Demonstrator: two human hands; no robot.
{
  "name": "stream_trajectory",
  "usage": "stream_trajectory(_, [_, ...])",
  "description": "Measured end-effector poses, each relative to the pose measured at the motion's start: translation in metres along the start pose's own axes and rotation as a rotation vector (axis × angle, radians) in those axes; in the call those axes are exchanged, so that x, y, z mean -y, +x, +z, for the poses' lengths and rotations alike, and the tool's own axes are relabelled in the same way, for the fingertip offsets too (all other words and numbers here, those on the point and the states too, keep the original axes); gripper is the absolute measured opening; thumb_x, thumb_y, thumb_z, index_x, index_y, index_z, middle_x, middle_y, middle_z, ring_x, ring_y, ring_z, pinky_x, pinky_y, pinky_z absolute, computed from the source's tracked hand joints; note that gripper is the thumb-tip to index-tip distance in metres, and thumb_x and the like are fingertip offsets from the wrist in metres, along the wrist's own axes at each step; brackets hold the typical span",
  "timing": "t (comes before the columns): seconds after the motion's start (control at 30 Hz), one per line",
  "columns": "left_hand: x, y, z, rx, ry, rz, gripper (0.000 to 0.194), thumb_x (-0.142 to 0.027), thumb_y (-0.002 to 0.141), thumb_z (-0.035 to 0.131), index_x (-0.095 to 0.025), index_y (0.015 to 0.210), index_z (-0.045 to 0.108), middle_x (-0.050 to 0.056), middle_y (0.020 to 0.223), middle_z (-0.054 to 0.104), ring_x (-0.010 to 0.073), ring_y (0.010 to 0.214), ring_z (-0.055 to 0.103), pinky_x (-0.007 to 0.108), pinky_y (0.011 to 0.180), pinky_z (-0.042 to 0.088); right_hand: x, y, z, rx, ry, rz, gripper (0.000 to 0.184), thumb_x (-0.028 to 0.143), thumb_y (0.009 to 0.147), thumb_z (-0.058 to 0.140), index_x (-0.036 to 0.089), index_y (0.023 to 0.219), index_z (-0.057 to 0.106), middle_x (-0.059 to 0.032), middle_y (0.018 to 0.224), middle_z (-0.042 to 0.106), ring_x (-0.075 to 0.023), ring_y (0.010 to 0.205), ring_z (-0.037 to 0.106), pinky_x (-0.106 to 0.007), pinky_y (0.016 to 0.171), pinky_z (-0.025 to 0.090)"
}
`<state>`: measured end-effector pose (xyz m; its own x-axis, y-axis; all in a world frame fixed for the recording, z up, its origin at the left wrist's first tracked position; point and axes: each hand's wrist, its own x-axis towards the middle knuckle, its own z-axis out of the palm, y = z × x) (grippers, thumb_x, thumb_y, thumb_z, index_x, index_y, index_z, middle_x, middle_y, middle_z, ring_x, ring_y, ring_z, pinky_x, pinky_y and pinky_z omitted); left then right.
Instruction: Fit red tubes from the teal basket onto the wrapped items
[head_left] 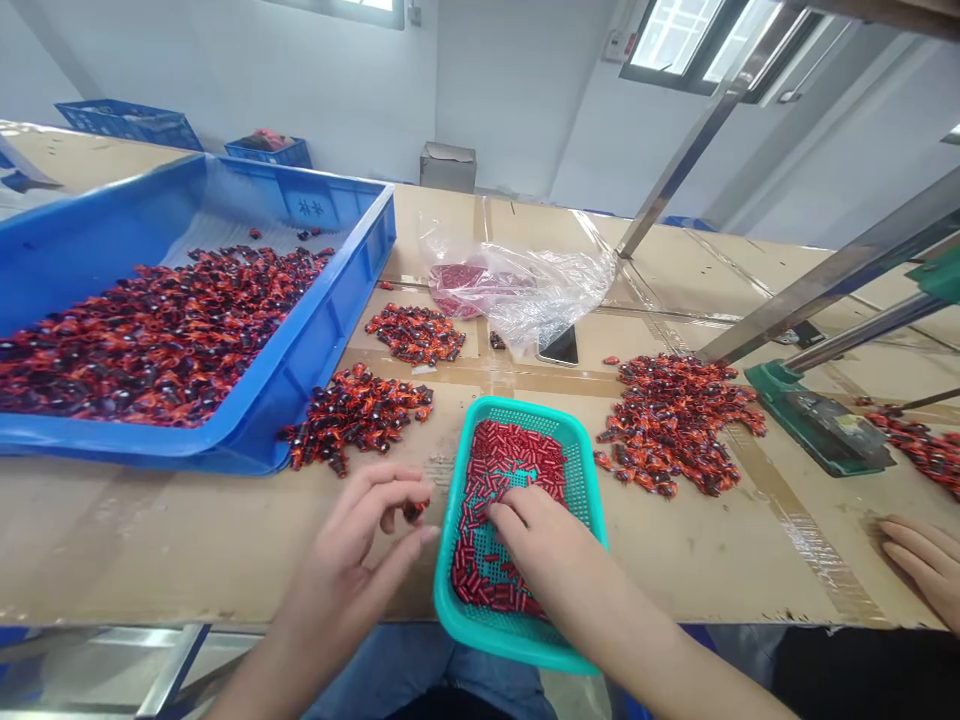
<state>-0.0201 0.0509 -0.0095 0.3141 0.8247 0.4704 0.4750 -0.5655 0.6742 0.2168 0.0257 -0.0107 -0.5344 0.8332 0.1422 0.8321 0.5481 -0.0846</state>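
My left hand (356, 550) is just left of the basket, its fingers curled around a small dark-and-orange plastic piece (415, 509). My right hand (544, 540) reaches into a green plastic basket (592, 485) with its fingertips pinched together among short red metallic tubes (517, 445). Whatever lies between those fingertips is hidden. The tubes cover much of the basket's floor, and the green mesh shows through in the middle. Beyond my left hand is a pile of dark-and-orange pieces (360, 410). A larger pile (679, 425) of orange-red pieces lies to the right of the basket.
A large blue tray (300, 385) full of similar pieces stands at left. Farther back are another small pile (416, 334), a clear plastic bag (555, 285) and a phone (559, 345). Metal posts (679, 150) and a green-based device (817, 425) stand at right, near another person's hand (926, 565).
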Motion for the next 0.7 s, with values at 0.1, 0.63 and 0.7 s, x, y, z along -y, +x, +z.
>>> stream_trajectory(0.1, [-0.009,-0.01,0.003,0.034,-0.141,-0.047,0.022,-0.015,0.1,0.06,-0.029,0.114,0.069,-0.002,0.1,0.071,0.0104,0.086,0.071,0.014,0.075,0.059,-0.001,0.002,0.006,0.01,-0.067,-0.013,0.029,-0.01,0.078,0.066,0.018,0.087,0.066,-0.0054,0.085,0.072,-0.0233,0.076,0.068,-0.032,0.066,0.058])
stream_trajectory(0.63, [-0.028,-0.029,0.014,-0.033,-0.179,0.063,0.017,-0.013,0.098,0.068,-0.021,0.114,0.068,0.003,0.097,0.076,0.0135,0.089,0.073,0.019,0.079,0.061,-0.004,-0.003,0.014,-0.039,-0.042,0.064,0.025,-0.004,0.081,0.057,0.021,0.085,0.055,-0.0056,0.079,0.066,-0.0231,0.073,0.066,-0.034,0.066,0.059])
stream_trajectory(0.7, [-0.029,-0.03,0.015,-0.036,-0.17,0.048,0.018,-0.015,0.099,0.068,-0.021,0.116,0.066,0.003,0.095,0.077,0.0147,0.088,0.073,0.022,0.079,0.06,-0.002,-0.005,-0.001,-0.048,0.115,0.068,0.019,0.001,0.09,0.056,0.021,0.093,0.055,-0.0042,0.085,0.066,-0.0196,0.078,0.068,-0.029,0.068,0.06])
